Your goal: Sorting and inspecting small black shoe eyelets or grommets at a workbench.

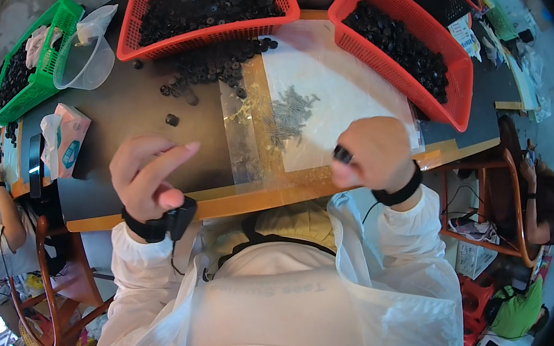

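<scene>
My left hand (151, 174) is over the near edge of the table, fingers apart, with nothing visible in it. Pinched between the thumb and fingers of my right hand (384, 148) is a small black round part (343, 155). A pile of thin grey metal pins (290, 113) lies between my hands, partly on a white sheet (334, 86). One loose black part (172, 119) sits on the dark tabletop beyond my left hand. Farther back, many similar black parts (217, 67) are heaped in front of a red basket (282, 2).
That basket and a second red basket (402, 70) hold black parts. At left stand a green basket (65, 26), a clear plastic tub (88, 67) and a tissue box (73, 136). Other people sit at both sides, near a wooden chair (68, 271) and another chair (515, 197).
</scene>
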`<move>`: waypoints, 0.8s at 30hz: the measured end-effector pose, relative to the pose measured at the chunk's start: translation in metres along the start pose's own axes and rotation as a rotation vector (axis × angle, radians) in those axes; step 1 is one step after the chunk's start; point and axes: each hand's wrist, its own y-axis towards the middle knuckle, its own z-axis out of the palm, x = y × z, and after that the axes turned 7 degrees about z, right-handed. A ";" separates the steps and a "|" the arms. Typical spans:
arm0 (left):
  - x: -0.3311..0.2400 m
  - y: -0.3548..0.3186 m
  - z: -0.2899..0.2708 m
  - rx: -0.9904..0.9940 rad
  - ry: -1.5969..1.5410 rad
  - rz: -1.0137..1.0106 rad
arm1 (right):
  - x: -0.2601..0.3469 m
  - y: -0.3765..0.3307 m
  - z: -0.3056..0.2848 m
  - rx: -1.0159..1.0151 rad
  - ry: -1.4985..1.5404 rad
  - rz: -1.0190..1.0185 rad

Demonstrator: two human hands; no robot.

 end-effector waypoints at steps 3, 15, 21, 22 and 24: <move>0.022 0.000 -0.023 0.230 0.041 -0.055 | -0.023 0.002 -0.017 -0.063 -0.119 0.252; 0.071 0.007 -0.012 0.609 0.061 -0.145 | -0.109 0.002 -0.057 0.082 -0.658 0.578; 0.071 0.020 0.035 0.578 -0.045 -0.136 | -0.092 0.021 -0.045 -0.101 -0.870 0.671; 0.071 0.021 0.044 0.576 -0.047 -0.133 | -0.092 0.023 -0.046 -0.102 -0.874 0.672; 0.071 0.024 0.060 0.571 -0.082 -0.119 | -0.100 0.030 -0.048 0.057 -0.899 0.917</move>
